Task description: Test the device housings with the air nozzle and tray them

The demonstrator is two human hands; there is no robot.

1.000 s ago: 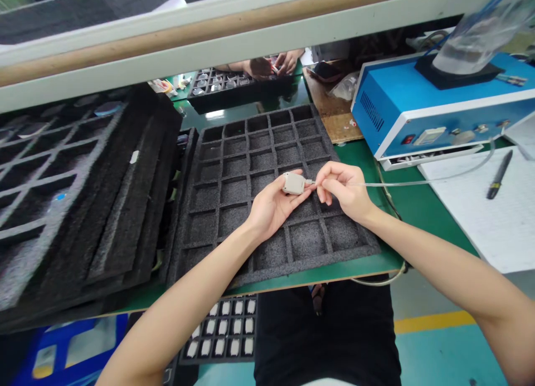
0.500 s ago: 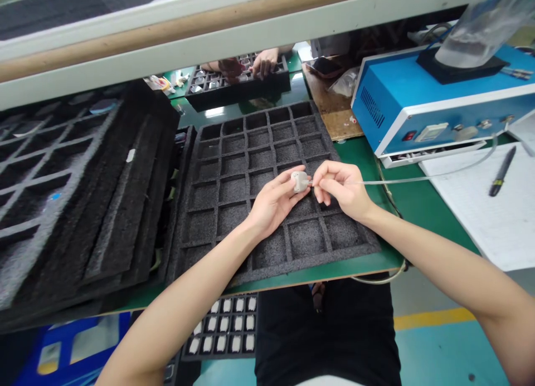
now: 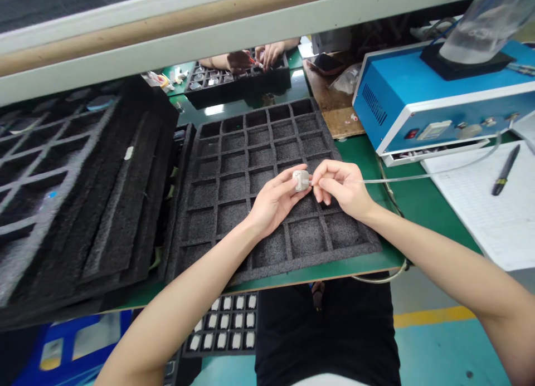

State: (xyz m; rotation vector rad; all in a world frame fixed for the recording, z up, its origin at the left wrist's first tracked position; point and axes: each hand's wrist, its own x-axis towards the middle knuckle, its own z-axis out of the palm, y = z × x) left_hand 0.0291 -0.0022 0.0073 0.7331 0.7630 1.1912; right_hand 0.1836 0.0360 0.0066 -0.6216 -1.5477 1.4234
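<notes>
My left hand [image 3: 278, 199] is closed around a small whitish-grey block-like part [image 3: 301, 180], held above a black foam tray [image 3: 309, 238] divided into square compartments. Pinched in the fingers of my right hand [image 3: 340, 188] is a thin clear tube [image 3: 401, 180], whose tip end meets the right side of the part. From there the tube runs right to a blue box-shaped device [image 3: 401, 96] with knobs and a red switch on its front. Whether the tip touches or enters the part is too small to tell.
Stacked black foam trays [image 3: 104, 202] lean at the left. A pen [image 3: 505, 169] lies on a paper sheet [image 3: 472, 208] at the right. Below the bench edge, another tray [image 3: 221, 350] holds several white parts. Another person's hands [image 3: 267, 54] work behind, under a crossbar [image 3: 209, 32].
My hands and the part keep nearly the same place, while the view shifts slightly. At the back, the other person's hands have come together around a small reddish thing.
</notes>
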